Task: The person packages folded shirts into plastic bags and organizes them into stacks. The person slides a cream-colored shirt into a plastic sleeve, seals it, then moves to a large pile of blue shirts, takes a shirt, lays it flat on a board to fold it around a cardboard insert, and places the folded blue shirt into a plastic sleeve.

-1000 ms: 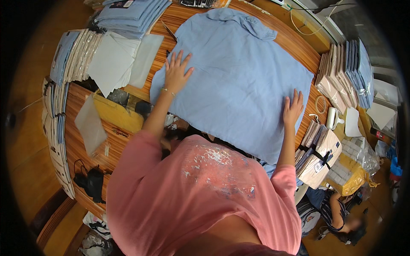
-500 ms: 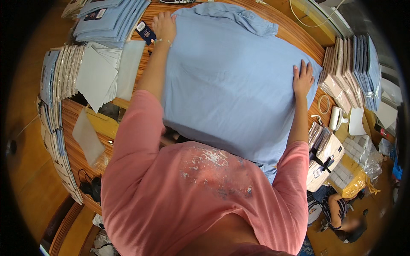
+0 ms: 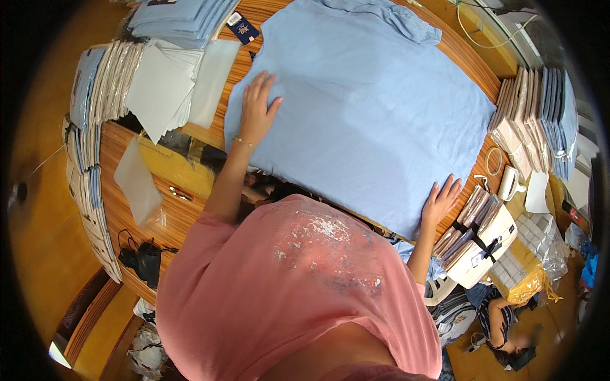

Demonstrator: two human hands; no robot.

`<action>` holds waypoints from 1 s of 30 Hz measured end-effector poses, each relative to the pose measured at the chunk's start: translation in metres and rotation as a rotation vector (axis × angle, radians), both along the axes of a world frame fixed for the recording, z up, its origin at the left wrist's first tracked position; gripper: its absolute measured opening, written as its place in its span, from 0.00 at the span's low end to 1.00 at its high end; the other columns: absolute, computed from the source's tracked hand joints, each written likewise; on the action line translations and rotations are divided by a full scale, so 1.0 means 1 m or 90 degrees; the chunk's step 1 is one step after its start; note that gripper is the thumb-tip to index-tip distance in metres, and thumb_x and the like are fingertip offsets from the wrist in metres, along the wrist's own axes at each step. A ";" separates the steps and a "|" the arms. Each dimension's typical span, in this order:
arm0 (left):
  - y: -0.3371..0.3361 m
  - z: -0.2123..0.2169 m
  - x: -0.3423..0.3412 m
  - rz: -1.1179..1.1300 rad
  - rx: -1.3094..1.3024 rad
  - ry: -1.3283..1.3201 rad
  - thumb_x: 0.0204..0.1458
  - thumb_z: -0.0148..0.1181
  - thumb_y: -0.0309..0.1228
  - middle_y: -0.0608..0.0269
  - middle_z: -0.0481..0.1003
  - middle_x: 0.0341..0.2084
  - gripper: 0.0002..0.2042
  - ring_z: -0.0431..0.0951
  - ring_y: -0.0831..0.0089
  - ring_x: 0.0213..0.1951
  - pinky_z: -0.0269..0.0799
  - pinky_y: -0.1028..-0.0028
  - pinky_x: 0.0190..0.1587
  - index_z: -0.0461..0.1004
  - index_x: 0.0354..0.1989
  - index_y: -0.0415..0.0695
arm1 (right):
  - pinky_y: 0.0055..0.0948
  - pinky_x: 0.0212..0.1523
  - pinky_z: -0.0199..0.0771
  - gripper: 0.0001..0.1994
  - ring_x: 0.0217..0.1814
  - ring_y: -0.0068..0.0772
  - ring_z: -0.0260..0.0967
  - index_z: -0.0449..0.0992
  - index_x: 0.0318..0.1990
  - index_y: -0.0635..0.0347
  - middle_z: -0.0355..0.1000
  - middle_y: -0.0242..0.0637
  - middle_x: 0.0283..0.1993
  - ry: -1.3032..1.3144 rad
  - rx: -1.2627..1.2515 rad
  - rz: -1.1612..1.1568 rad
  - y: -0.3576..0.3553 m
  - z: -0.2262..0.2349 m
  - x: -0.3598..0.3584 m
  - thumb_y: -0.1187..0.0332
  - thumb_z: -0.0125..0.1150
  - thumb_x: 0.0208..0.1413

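Observation:
A light blue shirt (image 3: 362,120) lies spread over the striped wooden table, its sleeve bunched near the far edge. My left hand (image 3: 257,109) rests on the shirt's left side, fingers stretched out and a thin bracelet on the wrist. At the near right corner of the cloth, my right hand (image 3: 440,202) lies with its fingers apart. Neither hand grips anything. A dark blue tag (image 3: 243,28) sits on the table just beyond the shirt's left edge.
Folded blue shirts (image 3: 184,22) and white sheets (image 3: 159,89) are piled at the left. Bagged garments (image 3: 518,117), a white mug-like object (image 3: 509,184) and a strapped bundle (image 3: 480,235) stand at the right. A co-worker (image 3: 505,320) is at the lower right.
Both hands have come toward me along the shirt's sides, the left from its far corner, the right from the right edge. The cloth looks flatter, its near edge straighter along the table.

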State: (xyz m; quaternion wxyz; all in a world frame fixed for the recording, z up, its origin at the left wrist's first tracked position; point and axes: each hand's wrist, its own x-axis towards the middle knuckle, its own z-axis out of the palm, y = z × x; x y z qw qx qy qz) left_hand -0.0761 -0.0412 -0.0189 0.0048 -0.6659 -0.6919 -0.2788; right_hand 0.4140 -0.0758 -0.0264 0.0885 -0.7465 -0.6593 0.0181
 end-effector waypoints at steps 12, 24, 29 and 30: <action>0.031 0.039 -0.064 -0.101 -0.654 -0.567 0.42 0.64 0.36 0.56 0.71 0.43 0.29 0.70 0.69 0.46 0.68 0.74 0.46 0.63 0.52 0.36 | 0.52 0.63 0.36 0.26 0.70 0.43 0.36 0.55 0.62 0.47 0.43 0.41 0.67 -0.016 0.020 -0.011 -0.003 -0.003 0.000 0.53 0.44 0.56; 0.036 -0.006 -0.067 0.015 -0.302 -0.633 0.39 0.65 0.27 0.55 0.67 0.47 0.29 0.69 0.66 0.46 0.68 0.67 0.46 0.60 0.52 0.37 | 0.51 0.64 0.35 0.26 0.70 0.43 0.36 0.56 0.62 0.47 0.44 0.42 0.67 0.006 0.034 -0.001 -0.004 -0.006 0.003 0.53 0.44 0.56; -0.010 0.015 -0.016 0.277 -0.024 -0.048 0.37 0.65 0.35 0.51 0.67 0.46 0.30 0.65 0.56 0.48 0.62 0.62 0.47 0.62 0.50 0.39 | 0.51 0.64 0.35 0.25 0.70 0.43 0.36 0.58 0.61 0.48 0.45 0.42 0.67 0.022 0.033 0.000 -0.007 -0.005 0.003 0.54 0.45 0.56; -0.015 0.017 -0.013 0.281 -0.069 -0.039 0.37 0.64 0.37 0.50 0.67 0.45 0.30 0.64 0.55 0.48 0.61 0.62 0.46 0.62 0.51 0.39 | 0.51 0.64 0.35 0.25 0.70 0.43 0.36 0.58 0.61 0.48 0.45 0.42 0.67 0.022 0.035 -0.001 -0.008 -0.005 0.004 0.54 0.45 0.56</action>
